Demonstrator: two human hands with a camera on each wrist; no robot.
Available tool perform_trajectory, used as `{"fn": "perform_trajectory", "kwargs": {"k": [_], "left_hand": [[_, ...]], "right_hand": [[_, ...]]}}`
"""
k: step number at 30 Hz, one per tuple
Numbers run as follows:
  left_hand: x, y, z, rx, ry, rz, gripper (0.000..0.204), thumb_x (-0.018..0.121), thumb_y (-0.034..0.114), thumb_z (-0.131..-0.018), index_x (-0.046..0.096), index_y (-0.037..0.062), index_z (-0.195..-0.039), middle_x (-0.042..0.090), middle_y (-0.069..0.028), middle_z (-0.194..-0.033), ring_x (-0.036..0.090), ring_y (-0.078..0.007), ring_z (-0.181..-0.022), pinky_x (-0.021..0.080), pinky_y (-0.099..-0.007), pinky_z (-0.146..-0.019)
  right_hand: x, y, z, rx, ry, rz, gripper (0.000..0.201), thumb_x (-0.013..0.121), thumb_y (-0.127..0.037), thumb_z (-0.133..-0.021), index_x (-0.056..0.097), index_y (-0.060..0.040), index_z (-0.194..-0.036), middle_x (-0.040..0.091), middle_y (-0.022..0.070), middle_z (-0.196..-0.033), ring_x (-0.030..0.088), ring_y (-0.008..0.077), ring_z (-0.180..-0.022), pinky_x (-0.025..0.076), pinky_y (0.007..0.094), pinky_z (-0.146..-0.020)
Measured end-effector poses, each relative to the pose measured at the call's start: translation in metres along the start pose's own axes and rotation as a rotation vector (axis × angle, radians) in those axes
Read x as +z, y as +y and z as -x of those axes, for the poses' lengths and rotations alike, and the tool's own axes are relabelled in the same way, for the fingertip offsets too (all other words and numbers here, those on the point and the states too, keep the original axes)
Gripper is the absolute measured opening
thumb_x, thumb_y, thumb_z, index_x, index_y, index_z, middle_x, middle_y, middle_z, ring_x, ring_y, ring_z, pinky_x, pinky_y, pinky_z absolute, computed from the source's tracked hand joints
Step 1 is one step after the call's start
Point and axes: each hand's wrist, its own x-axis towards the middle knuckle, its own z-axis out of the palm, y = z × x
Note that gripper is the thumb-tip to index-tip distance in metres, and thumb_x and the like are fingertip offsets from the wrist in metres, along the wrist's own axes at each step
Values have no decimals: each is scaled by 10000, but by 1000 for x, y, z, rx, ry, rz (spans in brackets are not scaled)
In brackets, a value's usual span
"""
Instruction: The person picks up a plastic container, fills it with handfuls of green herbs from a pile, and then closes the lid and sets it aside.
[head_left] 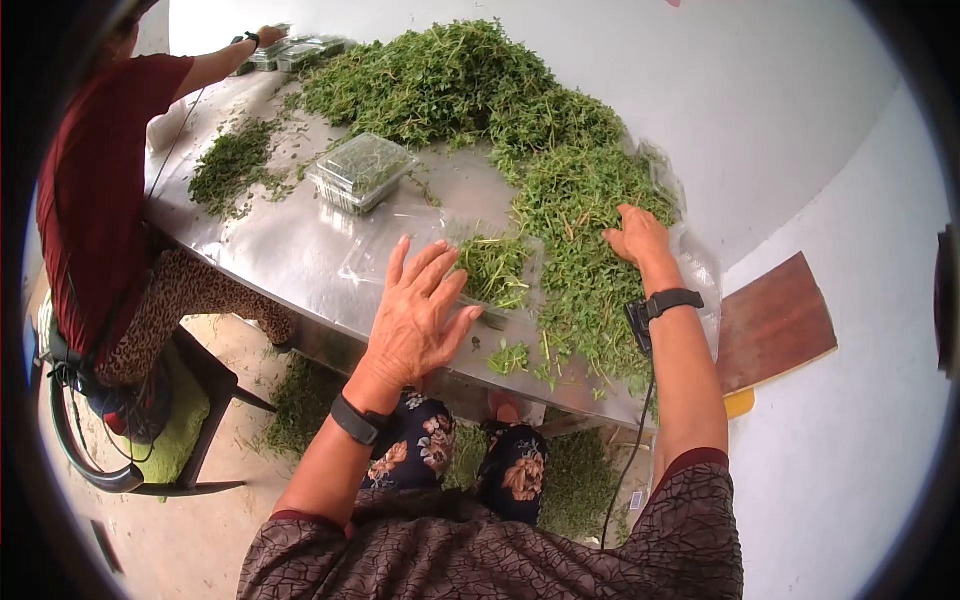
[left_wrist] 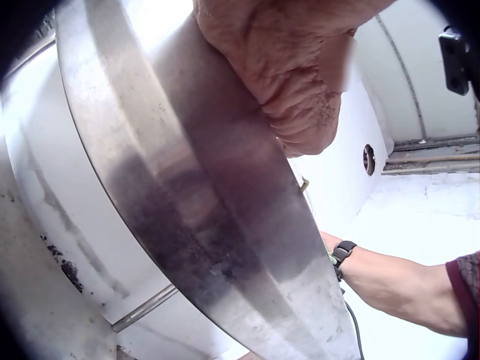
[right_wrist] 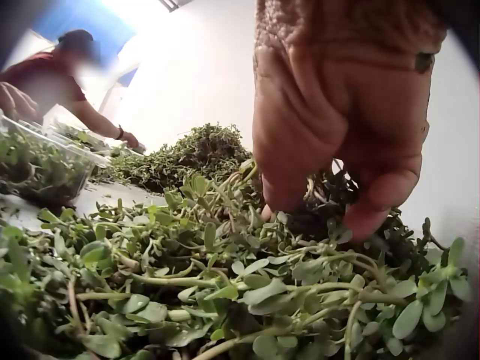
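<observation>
Leafy green sprigs that look like purslane (head_left: 580, 270) lie heaped along the right side of a metal table. Into this heap my right hand (head_left: 640, 240) reaches, palm down. The right wrist view shows its thumb and fingers curled around some sprigs (right_wrist: 322, 202), their tips partly hidden among leaves. My left hand (head_left: 415, 315) hovers with fingers spread at the near left of an open clear plastic clamshell box (head_left: 538, 262), overlapping it in the head view. Loose greens (head_left: 495, 270) lie in that box. Only the heel of the left hand (left_wrist: 277, 67) shows in the left wrist view, above the table's rim.
A closed clamshell box (head_left: 360, 170) of greens stands mid-table, with a small pile of greens (head_left: 235, 165) to its left. The main heap (head_left: 440, 90) covers the back. At the left, another person (head_left: 110, 190) reaches toward more boxes (head_left: 300, 52). A brown board (head_left: 775, 320) stands right.
</observation>
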Motion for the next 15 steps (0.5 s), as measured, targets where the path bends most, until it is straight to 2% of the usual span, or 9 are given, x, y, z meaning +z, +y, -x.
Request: {"fn": "perform_trajectory", "kwargs": {"k": [1, 2, 4, 5, 7, 8, 11, 12, 15], "left_hand": [[0, 0, 0, -2, 2, 1, 330, 667, 198, -771, 585, -6, -1017, 560, -169, -1165, 466, -333, -1194, 213, -538, -1104], [0, -1, 1, -3, 4, 1, 329, 666, 197, -771, 585, -6, -1016, 559, -169, -1167, 465, -333, -1195, 215, -534, -1105], [1, -1, 1, -8, 3, 2, 328, 667, 196, -770, 585, -7, -1015, 557, -170, -1168, 463, -332, -1196, 216, -531, -1105], [1, -1, 1, -10, 1, 7, 327, 667, 195, -769, 585, -7, -1014, 556, -170, -1168, 462, -331, -1197, 218, -528, -1106], [1, -1, 1, -10, 4, 9, 327, 667, 193, -769, 584, -6, -1015, 556, -171, -1168, 461, -331, -1198, 220, -527, -1105], [2, -1, 1, -8, 6, 10, 328, 668, 191, -768, 584, -5, -1016, 556, -172, -1167, 461, -331, -1198, 222, -526, -1105], [1, -1, 0, -7, 13, 9, 327, 667, 192, -769, 584, -6, -1015, 556, -172, -1166, 462, -330, -1196, 224, -524, -1105], [1, -1, 0, -8, 14, 12, 327, 667, 192, -769, 584, -6, -1015, 556, -172, -1166, 462, -330, -1196, 224, -524, -1105], [1, -1, 0, -9, 10, 15, 328, 667, 193, -771, 583, -7, -1017, 557, -170, -1166, 463, -328, -1196, 225, -522, -1105]], "right_hand": [[2, 3, -1, -32, 61, -11, 268, 669, -215, -747, 616, -11, -912, 646, 214, -921, 633, 337, -926, 485, 450, -773], [3, 5, -1, -34, 61, -11, 268, 669, -215, -747, 616, -11, -912, 646, 214, -921, 633, 337, -926, 485, 450, -773], [3, 9, -1, -47, 195, -134, 142, 622, -95, -715, 582, 29, -772, 612, 233, -746, 654, 327, -743, 494, 437, -641], [0, 11, -2, -47, 194, -133, 142, 622, -95, -715, 582, 29, -772, 612, 233, -746, 654, 327, -743, 494, 437, -641], [-14, 13, -4, 142, 95, -448, 144, 608, -73, -726, 546, 54, -753, 574, 214, -639, 641, 298, -595, 491, 408, -564], [-22, 14, -4, 176, 49, -449, 120, 594, -51, -751, 549, 59, -770, 559, 169, -584, 606, 233, -477, 479, 369, -453], [-55, 9, 11, 278, 16, -634, 111, 595, -57, -776, 557, 46, -787, 574, 125, -587, 591, 181, -440, 465, 329, -380], [-60, 11, 14, 270, 16, -675, 113, 605, -63, -784, 555, 38, -789, 577, 92, -604, 573, 138, -421, 436, 276, -329], [-73, 13, 23, 228, 25, -763, 135, 612, -71, -782, 552, 49, -771, 572, 84, -617, 570, 133, -426, 415, 258, -320]]}}
